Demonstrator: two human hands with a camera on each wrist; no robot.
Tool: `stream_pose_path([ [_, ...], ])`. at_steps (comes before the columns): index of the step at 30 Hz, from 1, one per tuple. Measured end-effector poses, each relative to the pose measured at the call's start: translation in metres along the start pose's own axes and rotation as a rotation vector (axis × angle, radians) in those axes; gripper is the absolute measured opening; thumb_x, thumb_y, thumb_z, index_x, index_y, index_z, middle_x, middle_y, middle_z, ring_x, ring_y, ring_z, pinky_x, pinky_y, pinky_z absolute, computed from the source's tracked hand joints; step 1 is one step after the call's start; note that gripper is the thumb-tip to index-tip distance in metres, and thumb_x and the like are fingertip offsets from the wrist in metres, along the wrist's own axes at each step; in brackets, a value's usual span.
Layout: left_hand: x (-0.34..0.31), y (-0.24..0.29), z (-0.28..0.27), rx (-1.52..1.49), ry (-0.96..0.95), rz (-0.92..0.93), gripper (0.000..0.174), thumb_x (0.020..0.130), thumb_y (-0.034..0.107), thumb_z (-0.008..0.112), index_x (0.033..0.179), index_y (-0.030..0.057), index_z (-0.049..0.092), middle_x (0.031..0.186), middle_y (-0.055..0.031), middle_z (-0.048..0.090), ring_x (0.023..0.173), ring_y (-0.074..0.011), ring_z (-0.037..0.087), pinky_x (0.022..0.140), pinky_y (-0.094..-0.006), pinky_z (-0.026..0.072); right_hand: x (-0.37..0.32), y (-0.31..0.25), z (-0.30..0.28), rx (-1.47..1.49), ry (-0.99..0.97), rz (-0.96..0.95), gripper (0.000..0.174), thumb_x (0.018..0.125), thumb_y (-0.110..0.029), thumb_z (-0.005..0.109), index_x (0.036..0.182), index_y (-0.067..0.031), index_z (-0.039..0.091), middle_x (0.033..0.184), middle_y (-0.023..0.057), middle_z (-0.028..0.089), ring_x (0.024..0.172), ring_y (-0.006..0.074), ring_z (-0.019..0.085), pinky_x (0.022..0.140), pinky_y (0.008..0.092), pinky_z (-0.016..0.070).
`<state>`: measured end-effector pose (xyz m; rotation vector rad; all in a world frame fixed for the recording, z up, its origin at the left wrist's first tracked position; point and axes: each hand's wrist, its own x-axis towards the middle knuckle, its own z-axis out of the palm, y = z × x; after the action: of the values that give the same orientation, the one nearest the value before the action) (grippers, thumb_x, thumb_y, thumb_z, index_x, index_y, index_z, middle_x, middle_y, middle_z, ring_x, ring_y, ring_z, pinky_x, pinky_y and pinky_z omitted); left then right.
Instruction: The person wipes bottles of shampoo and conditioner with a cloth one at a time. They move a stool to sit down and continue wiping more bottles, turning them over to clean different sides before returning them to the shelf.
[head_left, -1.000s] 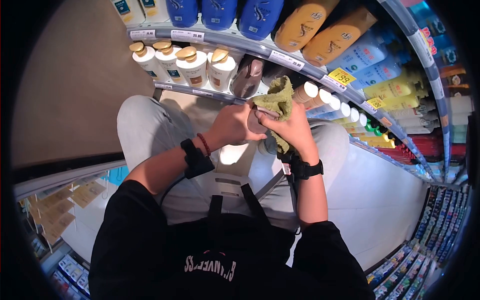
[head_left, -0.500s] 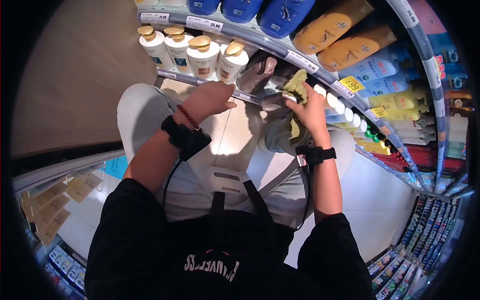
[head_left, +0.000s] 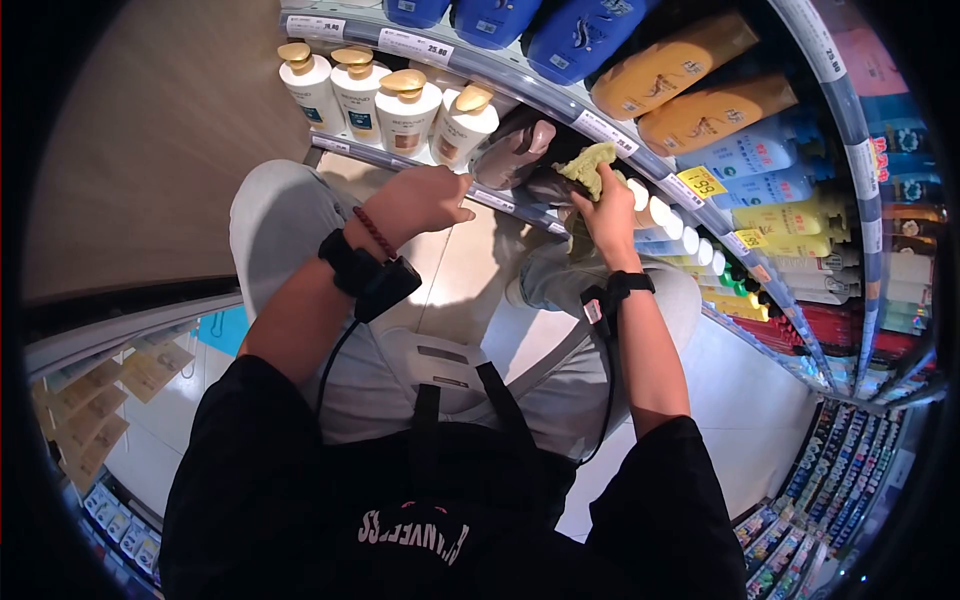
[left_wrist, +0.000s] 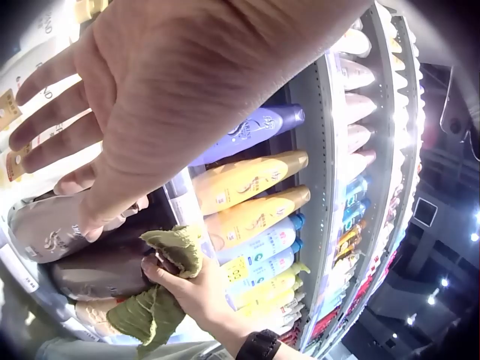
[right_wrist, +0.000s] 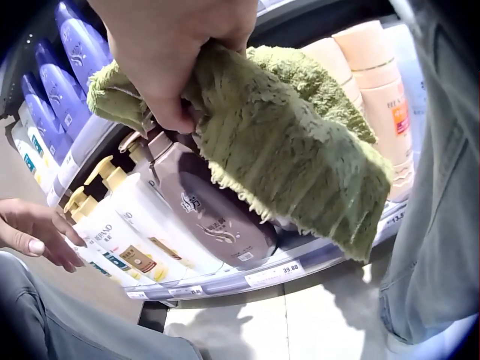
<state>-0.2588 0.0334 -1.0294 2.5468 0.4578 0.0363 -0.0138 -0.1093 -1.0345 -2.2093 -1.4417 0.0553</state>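
My right hand grips a green cloth, which drapes down from its fingers in the right wrist view. In the left wrist view its thumb lies at the top end of a dark brown bottle on the low shelf; the cloth hides much of that bottle in the right wrist view. Beside it stands another brown pump bottle. My left hand holds nothing, its fingers loosely extended, before the white pump bottles with gold tops and near the brown ones.
Above runs a shelf edge with price tags, carrying blue bottles and orange bottles. Several white-capped bottles line the low shelf to the right. My bent knees flank the floor below.
My hands, together on a brown bottle a second ago, have parted. The right one took the bottle and cloth forward to the shelf; the left let go and moved left.
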Motion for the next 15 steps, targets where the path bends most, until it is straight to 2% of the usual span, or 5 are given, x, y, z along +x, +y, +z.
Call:
stream_pose_path([
  [6,0.001,0.002,0.001,0.012,-0.016,-0.013,0.041,0.081,0.038,0.056,0.095,-0.0002,0.05,0.073,-0.0216,0.059,0.076,-0.0371,0.058,0.068,-0.0455,0.0429,0.006,0.012,0.006,0.003,-0.023,0.064,0.048,0.064,-0.013,0.075,0.105,0.0024,0.054,0.084,0.024,0.062,0.082,0.0391,0.06,0.072,0.0425,0.0476],
  [12,0.001,-0.001,0.003,-0.018,-0.006,-0.017,0.04,0.081,0.037,0.056,0.095,-0.0001,0.05,0.076,-0.0212,0.059,0.078,-0.0364,0.057,0.069,-0.0443,0.0432,0.011,0.017,0.005,0.095,0.002,0.07,0.046,0.065,-0.013,0.075,0.104,0.0028,0.056,0.084,0.0243,0.063,0.083,0.0393,0.061,0.071,0.0406,0.049],
  [15,0.001,-0.003,0.005,-0.008,-0.007,-0.013,0.039,0.081,0.036,0.056,0.096,0.0,0.051,0.078,-0.0207,0.059,0.08,-0.0362,0.057,0.07,-0.0437,0.0437,0.015,0.016,0.005,0.09,0.026,0.135,0.044,0.065,-0.012,0.075,0.101,0.0042,0.056,0.085,0.0242,0.063,0.084,0.0397,0.06,0.073,0.0422,0.0482],
])
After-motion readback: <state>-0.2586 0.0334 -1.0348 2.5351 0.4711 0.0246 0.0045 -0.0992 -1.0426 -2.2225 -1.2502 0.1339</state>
